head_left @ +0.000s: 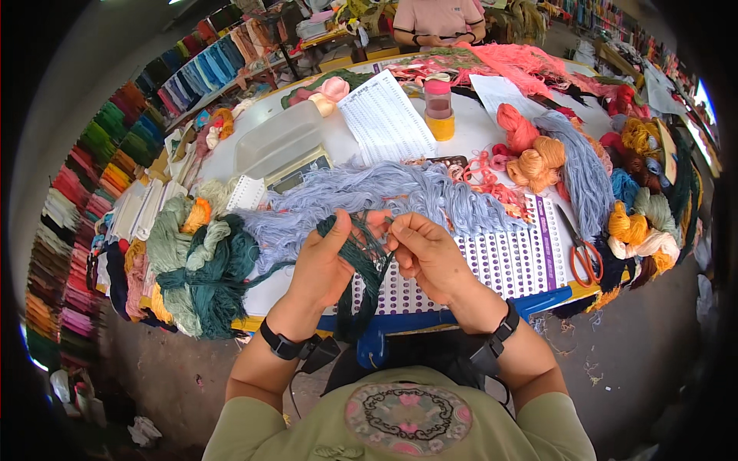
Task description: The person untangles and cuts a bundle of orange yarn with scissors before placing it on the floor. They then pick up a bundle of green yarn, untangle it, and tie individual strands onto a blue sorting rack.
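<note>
A dark green skein of thread (360, 296) hangs looped over my left hand (323, 257), with the thumb up and the fingers passing behind the strands. My right hand (434, 257) pinches a few of its strands between thumb and forefinger, near the left fingertips. Both hands are above the table's front edge. Right under them lies a white card with rows of punched holes (484, 265). Beyond my hands, loose pale blue thread (338, 192) spreads across the table. A tied bundle of dark green thread (223, 269) lies left of my left hand.
Orange-handled scissors (586, 261) lie at the right. Farther back are a clear plastic box (280, 138), a printed sheet (387, 119) and a pink-lidded jar (439, 107). Coloured skeins (630, 227) crowd the right edge. Thread racks (100, 207) stand left. Another person (438, 19) sits opposite.
</note>
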A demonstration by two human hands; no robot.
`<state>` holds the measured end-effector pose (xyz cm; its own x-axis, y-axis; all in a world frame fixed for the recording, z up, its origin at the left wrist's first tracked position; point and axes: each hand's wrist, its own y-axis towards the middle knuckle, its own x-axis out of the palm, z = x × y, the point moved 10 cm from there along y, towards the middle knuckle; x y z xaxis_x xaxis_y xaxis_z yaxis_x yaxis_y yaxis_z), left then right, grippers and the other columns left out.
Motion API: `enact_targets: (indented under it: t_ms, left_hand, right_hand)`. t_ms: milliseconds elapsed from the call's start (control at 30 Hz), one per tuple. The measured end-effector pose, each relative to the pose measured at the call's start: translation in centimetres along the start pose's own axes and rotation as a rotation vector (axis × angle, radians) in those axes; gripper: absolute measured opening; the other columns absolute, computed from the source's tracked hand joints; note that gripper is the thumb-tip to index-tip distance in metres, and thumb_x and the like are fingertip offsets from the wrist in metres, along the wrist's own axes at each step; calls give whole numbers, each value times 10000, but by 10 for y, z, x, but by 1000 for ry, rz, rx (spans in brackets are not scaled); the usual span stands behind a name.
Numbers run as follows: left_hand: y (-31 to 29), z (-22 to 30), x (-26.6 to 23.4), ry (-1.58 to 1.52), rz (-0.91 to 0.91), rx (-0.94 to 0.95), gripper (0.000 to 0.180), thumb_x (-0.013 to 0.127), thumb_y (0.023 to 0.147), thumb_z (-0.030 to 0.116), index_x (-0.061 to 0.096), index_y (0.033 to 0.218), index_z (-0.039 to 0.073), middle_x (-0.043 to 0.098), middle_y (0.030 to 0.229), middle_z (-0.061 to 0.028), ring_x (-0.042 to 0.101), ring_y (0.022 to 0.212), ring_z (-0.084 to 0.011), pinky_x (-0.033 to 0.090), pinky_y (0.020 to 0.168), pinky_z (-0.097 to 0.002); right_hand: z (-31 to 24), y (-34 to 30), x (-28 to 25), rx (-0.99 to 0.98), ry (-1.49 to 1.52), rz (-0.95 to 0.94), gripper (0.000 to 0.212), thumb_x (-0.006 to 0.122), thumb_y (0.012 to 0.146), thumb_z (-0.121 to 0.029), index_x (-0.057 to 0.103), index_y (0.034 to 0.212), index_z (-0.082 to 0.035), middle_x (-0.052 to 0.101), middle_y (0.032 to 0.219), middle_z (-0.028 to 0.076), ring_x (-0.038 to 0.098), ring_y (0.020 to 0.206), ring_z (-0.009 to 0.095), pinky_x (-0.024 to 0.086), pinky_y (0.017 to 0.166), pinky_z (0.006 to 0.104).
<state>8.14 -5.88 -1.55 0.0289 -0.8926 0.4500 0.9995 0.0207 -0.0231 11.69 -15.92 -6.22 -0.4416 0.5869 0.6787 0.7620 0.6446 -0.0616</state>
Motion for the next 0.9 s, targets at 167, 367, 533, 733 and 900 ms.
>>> enact_targets:
  t_ms: [167,367,533,733,900]
  left_hand:
    - [-9,3,-1,24,-39,10,393,486,1009,275,576,1191,-62,619,1208,-165,614,1062,-215,489,936,-367]
    - [-27,18,-14,23,-31,66,266,521,991,178,601,1121,-39,626,1175,-139,607,1046,-200,480,926,-351]
    - [-40,27,-19,224,-60,214,186,593,940,113,634,1074,-10,635,1116,-95,594,1013,-177,465,906,-328]
    - [-51,31,-14,187,-29,217,178,615,920,96,646,1058,-13,641,1075,-67,582,985,-149,449,898,-305]
    - [-54,32,-13,168,-44,243,203,589,941,111,639,1080,-27,662,1015,-61,569,923,-123,446,864,-286]
  right_hand:
    - [-2,-3,17,-67,-368,-13,81,633,928,-160,622,959,-87,536,744,-51,410,540,18,323,470,174]
    - [7,-3,39,-79,-276,-73,54,649,906,-118,631,944,-83,534,733,-64,368,524,14,282,468,184]
    - [19,-8,50,-6,-134,-149,45,629,926,-135,619,938,-92,625,951,-42,380,550,8,286,474,181]
    - [11,-23,68,-27,-112,-166,100,597,949,-168,597,1020,-98,607,857,-47,432,596,6,326,502,180]
    - [10,-26,68,-51,-133,-133,110,584,951,-161,588,1018,-74,634,872,-9,439,566,20,333,493,182]
